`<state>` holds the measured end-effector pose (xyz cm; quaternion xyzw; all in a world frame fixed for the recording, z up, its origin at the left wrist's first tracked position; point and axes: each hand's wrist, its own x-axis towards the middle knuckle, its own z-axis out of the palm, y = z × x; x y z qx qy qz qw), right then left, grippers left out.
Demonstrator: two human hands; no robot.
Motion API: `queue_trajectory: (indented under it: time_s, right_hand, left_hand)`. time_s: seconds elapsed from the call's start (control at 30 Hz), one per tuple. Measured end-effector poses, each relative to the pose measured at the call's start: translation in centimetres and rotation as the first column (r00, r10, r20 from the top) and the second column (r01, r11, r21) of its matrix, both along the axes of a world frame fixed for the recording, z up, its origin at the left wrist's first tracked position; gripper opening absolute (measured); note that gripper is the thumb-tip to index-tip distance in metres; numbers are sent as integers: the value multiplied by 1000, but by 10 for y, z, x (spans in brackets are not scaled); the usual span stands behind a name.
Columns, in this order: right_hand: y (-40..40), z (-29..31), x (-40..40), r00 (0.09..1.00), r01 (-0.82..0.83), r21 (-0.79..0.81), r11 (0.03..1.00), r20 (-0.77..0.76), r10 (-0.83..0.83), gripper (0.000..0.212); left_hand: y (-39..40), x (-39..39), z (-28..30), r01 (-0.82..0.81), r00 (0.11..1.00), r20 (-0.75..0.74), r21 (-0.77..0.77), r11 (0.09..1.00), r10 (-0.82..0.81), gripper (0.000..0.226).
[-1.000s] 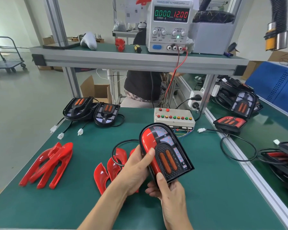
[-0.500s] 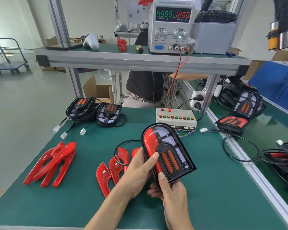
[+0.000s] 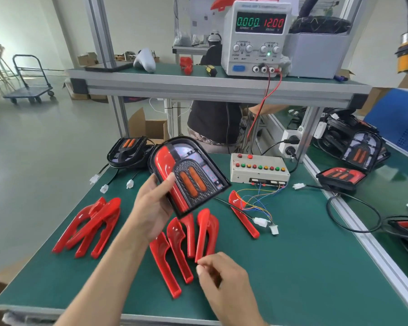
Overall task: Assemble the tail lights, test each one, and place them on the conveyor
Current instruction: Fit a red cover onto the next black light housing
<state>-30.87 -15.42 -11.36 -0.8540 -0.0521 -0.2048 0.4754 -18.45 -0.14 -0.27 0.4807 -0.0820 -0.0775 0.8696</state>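
My left hand [image 3: 154,205] grips a black tail light [image 3: 186,175] with one red lens fitted on its left side, held tilted above the green bench. My right hand [image 3: 224,278] hovers low, fingers curled at the tip of a red lens cover [image 3: 204,231] in the loose group [image 3: 174,250] below the light; whether it pinches that cover I cannot tell. One more red cover [image 3: 242,214] lies by the white connectors [image 3: 265,224]. The button test box [image 3: 259,169] stands behind.
A stack of red covers [image 3: 90,227] lies at the left. Unfinished black lights [image 3: 127,152] with white plugs sit at the back left. Finished lights [image 3: 342,176] and cables lie on the conveyor to the right. A power supply [image 3: 257,36] reads 12.00 on the shelf.
My right hand let go of the tail light and dropped toward the loose red covers. My left hand alone now holds the light, raised higher and further back.
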Motion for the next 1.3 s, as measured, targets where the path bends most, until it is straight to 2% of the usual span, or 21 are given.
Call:
queue_trajectory:
  time_s: [0.03,0.1,0.17,0.23,0.33,0.43,0.57,0.67,0.73,0.77,0.8,0.87,0.93,1.03,1.13,1.3]
  right_hand:
    - [7,2,0,997,-16,-114,993,76,25,6]
    - [25,10,2,986,-11,-326,945,156,65,12]
    - [46,20,6,990,28,-552,833,131,54,27]
    - [65,30,11,999,36,-715,698,43,-7,44]
    - [78,31,25,990,45,-781,623,-49,-134,58]
    - [74,30,31,982,68,-792,607,-54,-181,52]
    - [59,34,11,992,103,-747,657,31,-121,39]
    - [29,36,-10,952,218,-648,730,304,-15,21]
    - [4,38,-24,927,234,-565,791,376,-6,41]
    - [-7,41,-29,934,203,-504,840,356,-12,42]
    - [-17,44,-33,952,155,-401,903,306,-28,34]
    - [-31,50,-32,989,93,-75,993,126,-83,16]
    - [-40,56,-19,981,175,197,965,46,-187,16]
    - [-42,71,12,965,239,383,892,10,-262,15]
    - [-35,72,37,957,249,422,872,30,-288,15]
    - [-17,57,57,929,316,197,928,135,-344,7]
  left_hand:
    - [5,2,4,-15,1000,1,2,1000,15,43]
    - [12,5,7,-35,999,0,17,999,35,43]
    - [14,6,6,-41,999,-6,17,999,41,42]
    - [13,5,3,-42,999,-19,-2,999,42,42]
    - [10,2,-6,-25,999,-32,-11,1000,25,41]
    - [6,-2,-14,-9,998,-59,-9,1000,9,42]
    - [4,-2,-22,-4,996,-93,-54,999,-1,44]
    - [4,0,-27,-3,995,-101,-66,998,-4,43]
    - [5,2,-31,5,994,-109,-70,997,-13,45]
    - [5,2,-32,10,994,-111,-68,998,-18,46]
    - [5,2,-34,13,993,-115,-62,998,-20,47]
    - [3,0,-38,9,991,-132,-61,998,-17,47]
    - [-1,-5,-42,13,989,-145,-62,998,-21,47]
    - [-8,-15,-50,36,988,-148,-45,998,-42,48]
    - [-14,-25,-57,63,988,-140,-27,998,-66,51]
    - [-25,-34,-67,90,987,-130,-16,996,-91,55]
